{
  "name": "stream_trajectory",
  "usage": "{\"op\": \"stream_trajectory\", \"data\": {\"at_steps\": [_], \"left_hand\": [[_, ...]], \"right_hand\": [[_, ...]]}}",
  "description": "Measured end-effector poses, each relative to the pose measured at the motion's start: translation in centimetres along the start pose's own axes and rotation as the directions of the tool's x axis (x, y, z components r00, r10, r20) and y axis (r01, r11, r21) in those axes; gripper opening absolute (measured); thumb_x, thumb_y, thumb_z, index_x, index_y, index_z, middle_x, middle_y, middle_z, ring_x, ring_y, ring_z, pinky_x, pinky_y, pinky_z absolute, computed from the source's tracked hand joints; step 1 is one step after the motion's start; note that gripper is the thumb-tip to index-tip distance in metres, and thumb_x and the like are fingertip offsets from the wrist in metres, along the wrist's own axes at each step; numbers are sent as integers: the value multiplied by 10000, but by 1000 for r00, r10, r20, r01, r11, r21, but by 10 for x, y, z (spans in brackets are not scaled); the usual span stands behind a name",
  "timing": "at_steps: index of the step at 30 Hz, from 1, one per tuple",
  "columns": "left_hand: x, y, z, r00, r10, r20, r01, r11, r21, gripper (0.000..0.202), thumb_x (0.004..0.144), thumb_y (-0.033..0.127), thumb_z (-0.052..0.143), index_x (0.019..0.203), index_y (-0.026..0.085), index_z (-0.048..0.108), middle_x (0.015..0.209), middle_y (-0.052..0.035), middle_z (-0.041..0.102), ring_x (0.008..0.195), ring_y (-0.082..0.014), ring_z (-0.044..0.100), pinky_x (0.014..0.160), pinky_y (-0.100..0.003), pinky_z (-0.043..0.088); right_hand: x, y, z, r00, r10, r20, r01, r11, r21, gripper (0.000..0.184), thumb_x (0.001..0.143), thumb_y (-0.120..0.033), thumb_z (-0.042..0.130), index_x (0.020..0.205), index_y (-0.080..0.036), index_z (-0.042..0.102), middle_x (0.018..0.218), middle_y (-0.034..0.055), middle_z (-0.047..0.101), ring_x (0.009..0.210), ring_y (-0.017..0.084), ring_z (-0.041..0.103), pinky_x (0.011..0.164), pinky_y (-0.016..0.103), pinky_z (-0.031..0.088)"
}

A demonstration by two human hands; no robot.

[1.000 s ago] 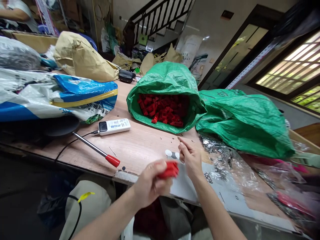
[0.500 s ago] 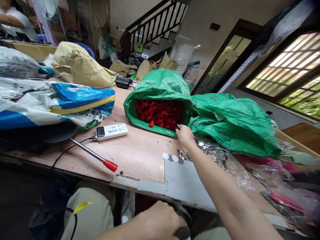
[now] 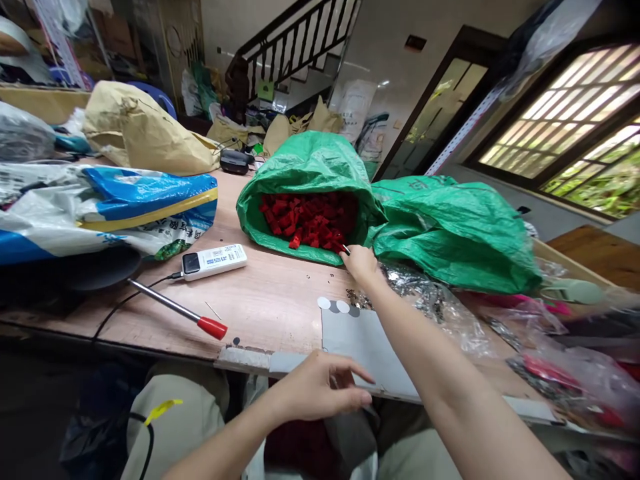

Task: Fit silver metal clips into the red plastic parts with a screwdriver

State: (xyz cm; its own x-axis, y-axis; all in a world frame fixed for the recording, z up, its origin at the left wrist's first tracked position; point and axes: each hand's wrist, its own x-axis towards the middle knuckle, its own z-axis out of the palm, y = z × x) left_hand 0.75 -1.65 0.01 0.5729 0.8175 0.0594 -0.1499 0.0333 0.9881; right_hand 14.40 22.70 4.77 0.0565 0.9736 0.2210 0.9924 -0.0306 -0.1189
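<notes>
My right hand [image 3: 363,264] reaches across the table to the lower right rim of the green sack [image 3: 307,157]. Its fingers are closed on a thin metal tool [image 3: 346,249], of which only a short shiny tip shows; I cannot tell its kind. Inside the sack's open mouth lies a heap of small red pieces [image 3: 310,220]. Above the table's front edge, my left hand [image 3: 323,387] is open, thumb and fingers apart, holding nothing. Below it, a bag in my lap shows dark red contents [image 3: 300,447].
A second green sack [image 3: 455,233] lies to the right. Small metal parts [image 3: 360,300] are scattered near a grey sheet [image 3: 350,333] and clear plastic [image 3: 440,307]. Leftward are a white device [image 3: 215,261] on a cable, a red-tipped lever [image 3: 213,327] and a blue-white bag [image 3: 150,207].
My left hand has risen from the lap to the table's edge and gone from closed to open. My right hand stays by the sack's rim. The view has shifted slightly.
</notes>
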Motion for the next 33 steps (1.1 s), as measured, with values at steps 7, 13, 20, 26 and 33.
{"op": "stream_trajectory", "data": {"at_steps": [7, 13, 20, 26, 33], "left_hand": [[4, 6, -25, 904, 55, -425, -140, 975, -171, 441, 782, 384, 760, 1163, 179, 676, 657, 15, 629, 573, -101, 581, 595, -190, 475], [9, 12, -35, 762, 87, -642, -187, 978, -90, 753, 713, 306, 829, 1382, 257, 489, 1170, -77, 670, 787, -109, 638, 689, -202, 525], [6, 17, -31, 810, 87, -579, -151, 986, -64, 559, 668, 242, 841, 1182, 242, 622, 1043, -44, 689, 780, -127, 626, 606, -184, 504], [3, 12, -29, 888, 23, -459, -27, 1000, -3, 457, 723, 217, 789, 1161, 222, 657, 958, -37, 679, 704, -114, 608, 630, -188, 483], [4, 10, -25, 889, 152, -431, -69, 977, 203, 386, 788, 184, 709, 1164, 272, 688, 1069, -44, 606, 701, -108, 563, 620, -198, 435]], "right_hand": [[-36, -9, -3, 997, 61, -55, -42, 953, 301, 361, 956, -320, 410, 854, -102, 679, 804, 97, 677, 763, 182, 609, 665, 250, 418], [-131, -12, -16, 954, -205, 220, -96, 487, 868, 309, 839, -403, 574, 625, -195, 493, 497, -71, 361, 434, 81, 322, 446, 228, 264], [-205, 4, -26, 924, -274, 268, -127, 440, 889, 343, 862, -471, 588, 723, -159, 608, 555, -45, 457, 532, 100, 397, 502, 221, 299], [-209, 33, -33, 854, -377, 357, -69, 600, 797, 333, 890, -427, 556, 899, -147, 735, 739, 8, 663, 648, 150, 558, 581, 238, 407], [-162, 63, -30, 995, -50, 89, 22, 957, 290, 285, 853, -299, 574, 1038, -180, 755, 790, 62, 742, 756, 224, 660, 670, 285, 430]]}}
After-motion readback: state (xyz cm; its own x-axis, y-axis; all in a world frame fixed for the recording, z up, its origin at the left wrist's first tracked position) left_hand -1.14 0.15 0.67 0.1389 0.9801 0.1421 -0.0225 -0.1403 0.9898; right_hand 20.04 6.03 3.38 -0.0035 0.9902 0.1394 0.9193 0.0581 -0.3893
